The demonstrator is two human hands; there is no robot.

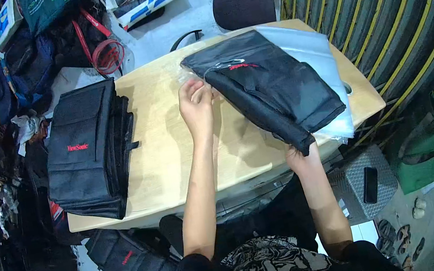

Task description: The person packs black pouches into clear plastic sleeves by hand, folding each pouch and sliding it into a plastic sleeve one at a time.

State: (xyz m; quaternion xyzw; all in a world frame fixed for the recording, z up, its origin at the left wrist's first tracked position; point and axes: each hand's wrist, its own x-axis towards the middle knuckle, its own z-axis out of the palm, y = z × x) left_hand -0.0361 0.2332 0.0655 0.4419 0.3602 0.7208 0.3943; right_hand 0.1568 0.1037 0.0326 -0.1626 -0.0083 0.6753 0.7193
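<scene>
A black bag (276,78) with red lettering lies at a slant on the right half of the wooden table (169,161), partly inside a clear plastic sleeve. My left hand (195,95) is at the bag's upper left edge, its fingers curled together on the thin plastic there. Around the bag's lower corner, my right hand (303,156) is closed, its fingers partly hidden beneath the fabric. Under the bag, toward the right, are flat translucent plastic sleeves (313,49). A stack of folded black ViewSonic bags (84,159) rests on the table's left end.
More black bags (132,261) lie below the table's left edge. A dark chair (243,0) stands behind the table. On the right are a phone (370,185) on a grey woven surface, a green bag (427,156) and yellow-striped dark coils (380,8).
</scene>
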